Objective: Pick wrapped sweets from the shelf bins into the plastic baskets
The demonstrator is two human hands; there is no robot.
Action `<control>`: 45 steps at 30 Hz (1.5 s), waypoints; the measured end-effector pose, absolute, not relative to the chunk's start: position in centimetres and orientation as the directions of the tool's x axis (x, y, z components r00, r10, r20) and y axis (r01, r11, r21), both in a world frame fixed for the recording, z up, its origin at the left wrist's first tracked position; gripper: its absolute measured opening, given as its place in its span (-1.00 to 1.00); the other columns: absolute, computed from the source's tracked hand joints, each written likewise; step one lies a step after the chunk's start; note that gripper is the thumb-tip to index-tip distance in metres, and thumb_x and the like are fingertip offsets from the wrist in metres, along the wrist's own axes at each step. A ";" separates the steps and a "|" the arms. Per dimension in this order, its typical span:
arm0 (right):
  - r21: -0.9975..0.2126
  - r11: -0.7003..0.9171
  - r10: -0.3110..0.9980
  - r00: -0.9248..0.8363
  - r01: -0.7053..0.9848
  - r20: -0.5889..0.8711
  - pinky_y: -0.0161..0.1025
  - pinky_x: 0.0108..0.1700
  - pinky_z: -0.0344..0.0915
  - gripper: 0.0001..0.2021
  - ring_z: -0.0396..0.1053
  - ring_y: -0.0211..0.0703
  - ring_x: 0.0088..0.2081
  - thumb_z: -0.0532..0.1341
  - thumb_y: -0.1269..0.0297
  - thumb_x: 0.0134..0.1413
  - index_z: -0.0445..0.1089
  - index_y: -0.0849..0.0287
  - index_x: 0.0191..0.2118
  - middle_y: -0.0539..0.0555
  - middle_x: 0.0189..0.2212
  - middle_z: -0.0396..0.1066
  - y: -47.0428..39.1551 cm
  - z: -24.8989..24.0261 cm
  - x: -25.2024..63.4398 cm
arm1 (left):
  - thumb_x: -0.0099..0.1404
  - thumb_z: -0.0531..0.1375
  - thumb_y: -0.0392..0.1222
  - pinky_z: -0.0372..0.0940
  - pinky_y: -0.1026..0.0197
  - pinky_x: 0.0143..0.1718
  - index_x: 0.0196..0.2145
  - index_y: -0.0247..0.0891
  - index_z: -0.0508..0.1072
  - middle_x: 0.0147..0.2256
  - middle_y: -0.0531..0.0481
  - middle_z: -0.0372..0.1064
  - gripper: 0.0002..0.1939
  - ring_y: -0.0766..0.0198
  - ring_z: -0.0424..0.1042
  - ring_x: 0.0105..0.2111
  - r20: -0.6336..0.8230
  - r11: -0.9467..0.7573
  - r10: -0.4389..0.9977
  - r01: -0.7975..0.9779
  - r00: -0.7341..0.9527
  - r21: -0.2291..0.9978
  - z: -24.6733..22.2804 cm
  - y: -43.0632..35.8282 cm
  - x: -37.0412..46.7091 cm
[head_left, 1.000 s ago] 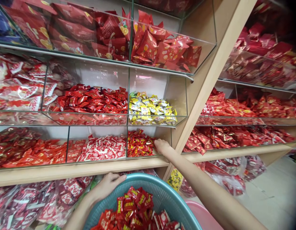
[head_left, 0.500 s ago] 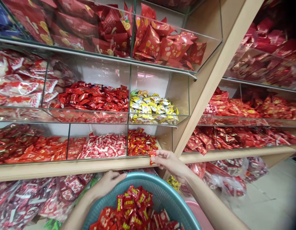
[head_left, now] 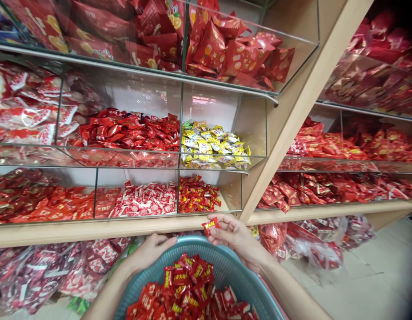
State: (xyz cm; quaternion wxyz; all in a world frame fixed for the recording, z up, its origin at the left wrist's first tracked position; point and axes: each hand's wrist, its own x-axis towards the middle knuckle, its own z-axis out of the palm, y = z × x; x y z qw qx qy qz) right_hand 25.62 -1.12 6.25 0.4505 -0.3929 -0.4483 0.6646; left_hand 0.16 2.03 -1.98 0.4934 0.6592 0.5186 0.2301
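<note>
My right hand [head_left: 234, 240] pinches one red candy packet [head_left: 210, 226] with yellow lettering, just over the far rim of a teal plastic basket [head_left: 230, 262]. My left hand [head_left: 150, 251] grips that basket's far left rim, its thumb lying along the edge. Inside the basket lies a heap of red wrapped candies [head_left: 189, 284], some with yellow lettering, others red and white. Similar red and yellow candies [head_left: 197, 195] fill a shelf compartment just beyond my right hand.
Clear-fronted compartments hold red candies [head_left: 129, 133], yellow-white candies [head_left: 209, 144] and red-white candies [head_left: 144, 199]. A wooden shelf edge [head_left: 92, 231] runs above the basket. Plastic bags of sweets [head_left: 32, 275] lie below at left, more bags [head_left: 312, 244] at right beside the tiled floor.
My right hand has drawn back slightly from the shelf edge with the candy packet, whose lettering now faces the camera. My left hand stays on the rim.
</note>
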 end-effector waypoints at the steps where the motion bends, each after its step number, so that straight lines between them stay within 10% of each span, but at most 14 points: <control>1: -0.953 -0.190 0.951 -0.284 -0.237 -0.119 -0.36 -0.32 0.33 -0.59 0.41 -0.31 -0.41 0.39 0.23 -0.20 0.38 0.17 -0.15 -0.03 -0.45 0.44 -1.2 6.2 25.6 | 0.13 0.05 0.28 0.12 0.30 -0.48 -0.45 -0.38 0.51 -0.51 -0.01 0.41 -0.41 0.25 0.27 -0.51 -0.206 0.019 0.911 0.460 0.358 0.887 -1.9 2.0 0.2; 18: -0.948 -0.109 0.907 -0.361 0.300 -0.218 -0.32 -0.48 0.23 -0.81 0.34 -0.26 -0.55 0.29 0.18 -0.12 0.37 0.16 -0.39 -0.09 -0.63 0.37 -2.7 1.2 22.4 | 0.15 0.05 0.27 0.11 0.31 -0.48 -0.46 -0.37 0.50 -0.54 0.03 0.38 -0.42 0.29 0.22 -0.52 -0.200 0.022 0.908 0.435 0.368 0.900 -1.6 1.9 0.4; 22: -0.825 0.181 0.911 -0.408 0.535 -0.065 -0.37 -0.50 0.11 -0.94 0.27 -0.28 -0.53 0.27 0.36 -0.13 0.43 0.14 -0.42 -0.09 -0.59 0.37 -3.1 -0.1 21.1 | 0.17 0.04 0.25 0.12 0.30 -0.45 -0.44 -0.38 0.49 -0.52 0.02 0.38 -0.43 0.28 0.22 -0.51 -0.186 0.002 0.900 0.423 0.394 0.906 -1.4 1.8 0.3; 34: -0.395 0.369 0.921 -0.271 0.841 0.281 -0.35 -0.24 0.15 -0.83 0.35 -0.21 -0.27 0.03 0.27 0.18 0.35 0.13 -0.23 0.05 -0.30 0.43 4.7 7.1 24.6 | 0.14 0.05 0.27 0.08 0.31 -0.48 -0.49 -0.36 0.47 -0.57 0.05 0.32 -0.43 0.30 0.17 -0.54 -0.193 0.000 0.902 0.449 0.385 0.893 -1.2 1.9 0.4; 45: -0.300 0.271 0.962 -0.251 0.915 0.104 -0.37 -0.25 0.16 -0.82 0.39 -0.14 -0.21 0.20 0.42 -0.06 0.47 0.16 -0.27 0.08 -0.29 0.49 14.2 5.6 26.0 | 0.18 0.03 0.24 0.03 0.31 -0.49 -0.50 -0.35 0.42 -0.58 0.09 0.20 -0.46 0.34 0.09 -0.54 -0.192 -0.006 0.899 0.449 0.394 0.893 -1.8 2.1 -0.1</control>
